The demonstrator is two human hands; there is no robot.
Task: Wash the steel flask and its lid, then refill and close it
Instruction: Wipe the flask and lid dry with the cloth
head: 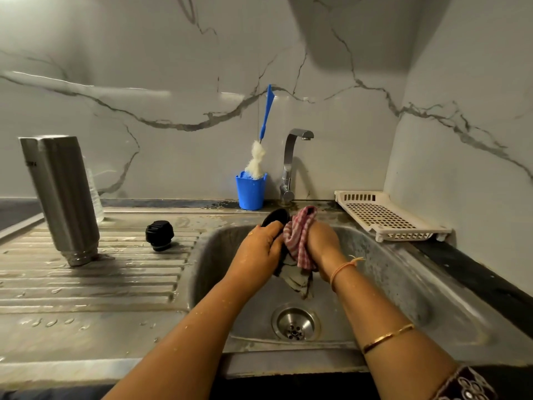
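The left hand (pixel 261 246) curls its fingers round the edge of a black lid (pixel 276 217), which tilts up and away from the palm over the sink (pixel 389 284). Pressed against it from the other side, the right hand (pixel 320 243) bunches a checked cloth (pixel 300 235) in a closed fist, with a loose tail hanging below both hands. The steel flask (pixel 62 194) stands mouth-down well off to the left of the grip on the ribbed drainboard (pixel 86 284), and a black stopper (pixel 159 235) lies between it and the hands. The arms are beaded with water, so the lid is probably slick. A hard rub from the cloth could twist it out of the left fingers and drop it into the basin, towards the drain (pixel 295 324) directly beneath. The dangling cloth could also trail on the stained basin floor and carry grime back onto the lid. A wide elbow swing leftward might topple the upended flask, which rests on its narrow mouth.
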